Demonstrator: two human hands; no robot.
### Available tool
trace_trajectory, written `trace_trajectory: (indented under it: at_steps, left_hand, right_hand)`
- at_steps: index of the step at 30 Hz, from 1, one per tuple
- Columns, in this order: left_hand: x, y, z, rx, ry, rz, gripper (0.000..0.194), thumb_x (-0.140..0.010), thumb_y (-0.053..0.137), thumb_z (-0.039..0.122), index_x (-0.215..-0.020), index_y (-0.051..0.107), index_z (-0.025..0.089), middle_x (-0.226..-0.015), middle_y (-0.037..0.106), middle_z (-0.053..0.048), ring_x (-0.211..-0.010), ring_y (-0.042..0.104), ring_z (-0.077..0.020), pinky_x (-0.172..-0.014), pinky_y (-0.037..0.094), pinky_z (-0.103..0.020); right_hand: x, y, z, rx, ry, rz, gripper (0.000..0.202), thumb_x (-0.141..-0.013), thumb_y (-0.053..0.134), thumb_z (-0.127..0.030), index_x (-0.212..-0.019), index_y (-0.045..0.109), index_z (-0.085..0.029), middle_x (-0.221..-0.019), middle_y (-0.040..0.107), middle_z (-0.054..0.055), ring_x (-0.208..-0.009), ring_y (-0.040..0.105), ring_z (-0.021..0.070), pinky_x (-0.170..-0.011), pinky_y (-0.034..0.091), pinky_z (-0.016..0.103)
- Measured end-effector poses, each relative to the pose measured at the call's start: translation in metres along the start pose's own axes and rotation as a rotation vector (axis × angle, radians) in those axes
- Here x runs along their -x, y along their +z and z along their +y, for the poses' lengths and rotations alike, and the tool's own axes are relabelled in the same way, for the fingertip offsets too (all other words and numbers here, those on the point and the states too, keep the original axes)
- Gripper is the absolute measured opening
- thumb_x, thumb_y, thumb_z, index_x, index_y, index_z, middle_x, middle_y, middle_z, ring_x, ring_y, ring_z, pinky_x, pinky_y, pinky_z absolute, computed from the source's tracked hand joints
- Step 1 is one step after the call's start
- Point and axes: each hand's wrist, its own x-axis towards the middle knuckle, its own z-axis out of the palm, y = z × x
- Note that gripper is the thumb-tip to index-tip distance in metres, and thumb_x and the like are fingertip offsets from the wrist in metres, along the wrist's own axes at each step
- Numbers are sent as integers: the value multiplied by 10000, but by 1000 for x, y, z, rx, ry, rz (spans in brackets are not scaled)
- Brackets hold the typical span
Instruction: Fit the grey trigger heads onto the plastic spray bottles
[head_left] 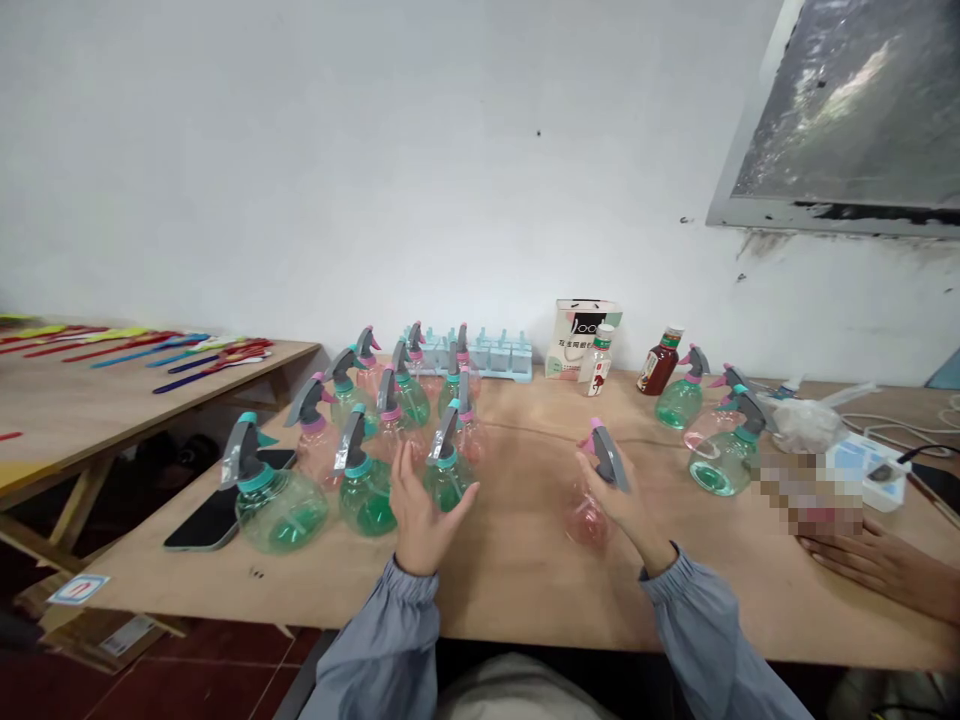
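My right hand (619,495) is wrapped round the neck of a clear pink spray bottle (589,520) with a grey and pink head; it stands upright on the table. My left hand (421,515) is raised with its thumb and fingers apart, holding nothing. Just behind it stands a green spray bottle (450,485) with a grey and teal head, partly covered by the fingers. Whether the two touch I cannot tell. Left of that hand is another green spray bottle (367,500), among a group of several green and pink ones.
On the right stand a green spray bottle (716,465) and others, near a white power strip (866,470). Another person's hand (862,555) rests on the table there. A phone (202,520), a paper bag (566,335), a red-brown bottle (661,362) and light-blue moulds (499,360) are about.
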Motion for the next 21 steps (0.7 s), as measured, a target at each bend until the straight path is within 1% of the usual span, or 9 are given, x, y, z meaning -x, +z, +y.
trace_trajectory:
  at_steps: [3,6,8,10,13,15,17,19,21]
  left_hand:
    - [13,18,-13,2,7,-91,802,-867,637,567,-1487,343,153,-1328,579,-205,-1258,587,-346,-1009,513,-514]
    - [28,28,-14,-35,18,-95,652,-910,589,506,-1432,406,161,-1260,612,-189,-1207,615,-336,-966,528,-491]
    - [34,30,-12,-47,33,-95,646,-909,594,482,-1432,398,157,-1270,601,-192,-1198,614,-335,-953,530,-484]
    - [37,31,-12,-45,62,-100,656,-906,600,469,-1440,386,152,-1279,592,-195,-1194,612,-332,-946,530,-478]
    - [38,33,-13,-43,91,-85,662,-910,592,460,-1452,374,150,-1284,583,-198,-1189,608,-329,-931,533,-472]
    - [38,34,-13,-32,97,-76,663,-911,589,462,-1457,371,155,-1279,582,-195,-1186,607,-328,-921,536,-468]
    - [38,34,-13,-24,102,-78,665,-914,588,463,-1464,366,160,-1279,580,-191,-1187,604,-324,-921,537,-463]
    - [38,34,-13,-21,108,-83,669,-917,588,459,-1470,358,162,-1284,576,-188,-1195,599,-320,-927,535,-457]
    - [38,33,-13,-29,111,-85,670,-916,591,459,-1468,360,158,-1281,577,-188,-1193,600,-320,-927,535,-454]
  right_hand:
    - [3,1,3,-11,-68,-1,197,-854,576,-420,-789,623,-241,-631,533,-22,-531,487,133,-534,478,293]
    - [9,2,5,-2,-77,-81,217,-879,567,-423,-965,682,-260,-753,629,14,-616,577,175,-656,561,364]
    - [11,5,5,3,-64,-148,291,-879,600,-451,-1094,683,-273,-770,651,21,-647,612,200,-681,584,390]
    - [13,7,5,-4,-67,-176,332,-879,613,-477,-1145,673,-287,-770,657,24,-693,641,221,-696,596,401]
    - [13,9,4,-11,-79,-100,346,-918,552,-506,-1156,665,-281,-813,665,39,-739,652,224,-720,604,408]
    - [13,9,4,-5,-73,-101,397,-914,562,-522,-1213,636,-271,-833,667,35,-663,616,197,-655,597,380]
    - [11,8,4,4,-65,-168,467,-883,615,-531,-1272,602,-271,-843,663,22,-567,549,161,-560,565,343]
    - [10,6,6,31,-83,-200,444,-868,633,-533,-1226,628,-270,-848,655,18,-541,520,145,-538,548,334]
    - [9,6,7,85,-126,-155,325,-886,601,-529,-1040,688,-255,-807,635,24,-595,557,161,-600,563,354]
